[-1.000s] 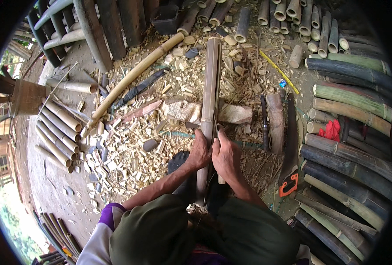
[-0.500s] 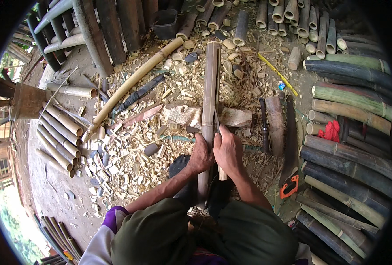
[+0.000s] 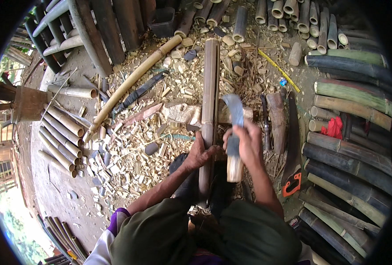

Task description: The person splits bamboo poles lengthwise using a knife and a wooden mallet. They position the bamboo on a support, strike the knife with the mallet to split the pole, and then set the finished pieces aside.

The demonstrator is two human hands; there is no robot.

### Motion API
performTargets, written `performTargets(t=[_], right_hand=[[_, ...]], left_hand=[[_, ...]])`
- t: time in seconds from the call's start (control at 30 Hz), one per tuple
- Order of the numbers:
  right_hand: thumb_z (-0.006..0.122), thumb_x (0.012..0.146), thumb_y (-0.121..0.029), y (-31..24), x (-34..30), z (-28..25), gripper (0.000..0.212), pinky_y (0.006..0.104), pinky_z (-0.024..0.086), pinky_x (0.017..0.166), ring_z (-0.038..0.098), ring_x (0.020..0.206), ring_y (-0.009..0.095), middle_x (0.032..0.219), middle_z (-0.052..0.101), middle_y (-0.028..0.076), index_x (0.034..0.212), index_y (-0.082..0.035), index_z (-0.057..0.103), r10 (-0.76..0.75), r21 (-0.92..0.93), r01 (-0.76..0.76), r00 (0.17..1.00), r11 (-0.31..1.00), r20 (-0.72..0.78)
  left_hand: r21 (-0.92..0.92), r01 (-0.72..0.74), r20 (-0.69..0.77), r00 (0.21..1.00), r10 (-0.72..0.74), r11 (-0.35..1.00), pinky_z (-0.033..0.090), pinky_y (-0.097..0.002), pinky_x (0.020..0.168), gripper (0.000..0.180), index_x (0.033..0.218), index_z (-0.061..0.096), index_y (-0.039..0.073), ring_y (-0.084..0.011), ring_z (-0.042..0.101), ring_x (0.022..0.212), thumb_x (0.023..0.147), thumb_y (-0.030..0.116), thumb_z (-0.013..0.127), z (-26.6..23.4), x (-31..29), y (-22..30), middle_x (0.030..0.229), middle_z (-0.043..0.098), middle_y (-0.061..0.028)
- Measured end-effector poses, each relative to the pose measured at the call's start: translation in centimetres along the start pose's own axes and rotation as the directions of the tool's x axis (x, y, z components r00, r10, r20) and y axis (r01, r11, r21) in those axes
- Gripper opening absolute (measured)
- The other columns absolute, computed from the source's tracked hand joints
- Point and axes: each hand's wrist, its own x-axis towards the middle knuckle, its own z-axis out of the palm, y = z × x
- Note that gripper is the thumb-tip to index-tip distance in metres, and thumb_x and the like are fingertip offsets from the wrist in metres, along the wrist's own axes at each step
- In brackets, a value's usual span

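Note:
A long brown bamboo pole (image 3: 209, 88) with an open slot along its right side runs away from me between my knees. It rests across a chopped wooden block (image 3: 182, 114). My left hand (image 3: 201, 152) is wrapped round the pole below the block. To the right of the pole, my right hand (image 3: 248, 143) grips a curved-blade knife (image 3: 235, 110) by its handle, which is pale at the butt and dark near the blade. The blade points away from me, apart from the pole and slightly blurred.
Wood chips cover the ground. A sheathed knife (image 3: 138, 93) and a pale bamboo pole (image 3: 134, 81) lie at left. On the right are a saw (image 3: 292, 145), a yellow measuring tape (image 3: 279, 70), a red cloth (image 3: 333, 128) and stacked bamboo (image 3: 350, 154). A black bin (image 3: 162, 25) stands behind.
My right hand has moved right, away from the pole, and the knife has turned so its blade's flat side shows. My left hand stays on the pole.

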Motion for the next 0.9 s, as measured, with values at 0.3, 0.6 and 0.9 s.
performTargets(t=[0.3,0.6,0.9], right_hand=[[0.048,0.102,-0.012,5.2,-3.5,-0.4,0.030,0.0315,0.054,0.050,0.065,0.054,0.019,0.073,0.066,0.013,0.124,0.006,0.056,0.221,0.181,-0.225,0.974,0.957,0.043],[0.051,0.100,-0.016,6.6,-3.0,0.0,0.035,0.0353,0.058,0.049,0.067,0.054,0.021,0.076,0.067,0.015,0.126,0.006,0.057,0.229,0.261,-0.234,0.972,0.937,0.047],[0.047,0.102,-0.011,6.6,-1.3,0.9,0.016,0.0319,0.052,0.048,0.063,0.053,0.018,0.068,0.065,0.012,0.103,0.002,0.056,0.112,0.095,-0.111,0.994,0.989,-0.004]], left_hand=[[0.318,0.155,-0.151,0.982,-0.111,0.935,0.054,-0.0508,0.082,0.066,0.122,0.032,-0.003,-0.0447,0.069,0.094,0.089,0.028,0.079,1.8,-0.9,4.5,0.102,0.064,-0.0312],[0.305,0.148,-0.152,0.983,-0.105,0.941,0.055,-0.0485,0.074,0.060,0.116,0.030,-0.001,-0.0362,0.069,0.087,0.091,0.022,0.079,2.1,-0.7,2.5,0.097,0.063,-0.0247],[0.389,0.029,-0.149,0.988,0.032,0.921,0.050,-0.0527,0.078,0.065,0.117,0.030,-0.004,-0.0442,0.064,0.090,0.087,0.024,0.080,1.9,-0.6,2.0,0.099,0.059,-0.0285]])
